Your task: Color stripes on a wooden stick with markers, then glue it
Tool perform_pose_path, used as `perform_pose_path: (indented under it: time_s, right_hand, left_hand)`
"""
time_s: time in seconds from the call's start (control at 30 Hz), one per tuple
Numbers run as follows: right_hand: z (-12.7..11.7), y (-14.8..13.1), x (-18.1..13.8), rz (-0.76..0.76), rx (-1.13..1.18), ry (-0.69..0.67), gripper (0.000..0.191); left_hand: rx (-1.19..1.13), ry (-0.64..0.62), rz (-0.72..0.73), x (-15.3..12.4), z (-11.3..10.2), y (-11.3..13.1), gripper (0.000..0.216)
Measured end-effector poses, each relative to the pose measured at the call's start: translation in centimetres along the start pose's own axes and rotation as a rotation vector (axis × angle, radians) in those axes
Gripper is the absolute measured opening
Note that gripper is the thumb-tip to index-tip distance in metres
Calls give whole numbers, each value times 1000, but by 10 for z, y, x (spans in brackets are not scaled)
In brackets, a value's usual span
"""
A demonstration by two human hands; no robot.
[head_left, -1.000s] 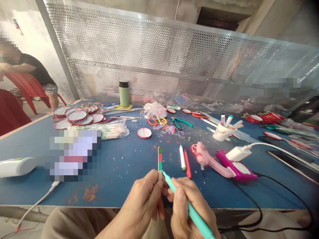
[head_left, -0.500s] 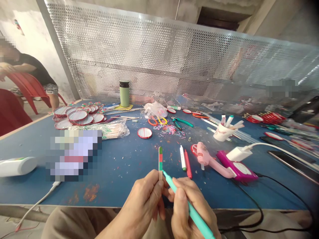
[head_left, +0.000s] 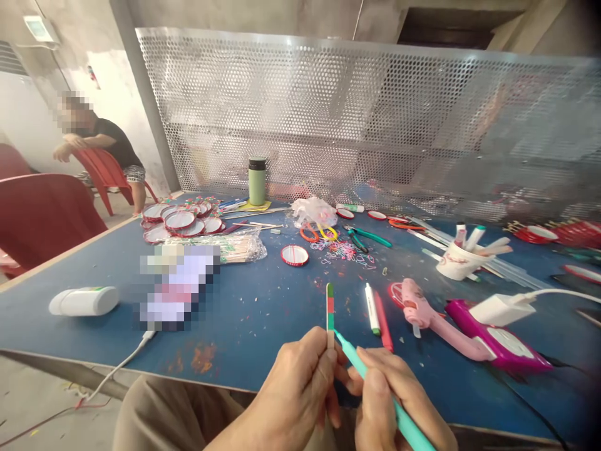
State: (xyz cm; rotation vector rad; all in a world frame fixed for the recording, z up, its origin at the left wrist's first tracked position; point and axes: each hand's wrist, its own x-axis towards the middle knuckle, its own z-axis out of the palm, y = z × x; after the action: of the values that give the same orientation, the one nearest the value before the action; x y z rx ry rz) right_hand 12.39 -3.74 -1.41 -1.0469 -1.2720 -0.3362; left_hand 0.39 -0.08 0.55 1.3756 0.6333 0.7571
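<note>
Upright between the fingers of my left hand (head_left: 300,382) is a popsicle stick (head_left: 330,307), coloured in bands of green, red and teal from the top, with bare wood below. My right hand (head_left: 399,401) is closed around a turquoise marker (head_left: 370,379), whose tip meets the stick's right edge at the lower end of the teal band. Just beyond my right hand, a white marker (head_left: 372,310) with a green end lies beside a red marker (head_left: 384,321). A pink glue gun (head_left: 432,322) rests to the right of them.
A magenta power strip (head_left: 502,344) with a white plug is at right, near a paper cup (head_left: 460,260) of markers. Red-rimmed discs (head_left: 178,219), a phone (head_left: 181,285) and a white bottle (head_left: 84,302) lie left. Pliers (head_left: 369,238) lie behind. A person sits far left.
The whole scene has shifted to the right in view as my head turned left. Both hands keep their hold, and the marker tip stays at the stick's edge.
</note>
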Motion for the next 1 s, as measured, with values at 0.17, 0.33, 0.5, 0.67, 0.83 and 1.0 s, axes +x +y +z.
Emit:
perform_pose_path:
  time_s: [0.17, 0.33, 0.5, 0.67, 0.83, 1.0]
  right_hand:
    - [-3, 1, 0, 5, 4, -6, 13]
    - [0, -1, 0, 17, 10, 15, 16]
    - [-3, 4, -3, 41, 66, 4, 19]
    - [-5, 5, -2, -3, 67, -25, 25]
    - [-2, 0, 3, -64, 55, -29, 25]
    - [-1, -3, 6, -71, 55, -37, 25]
  left_hand:
    - [-28, -3, 11, 0, 0, 0, 40]
    - [-6, 10, 6, 1, 0, -2, 39]
    - [10, 16, -19, -1, 1, 0, 38]
    - [14, 2, -5, 0, 2, 2, 39]
    - [54, 15, -2, 1, 2, 1, 38]
    - [73, 19, -6, 0, 2, 3, 39]
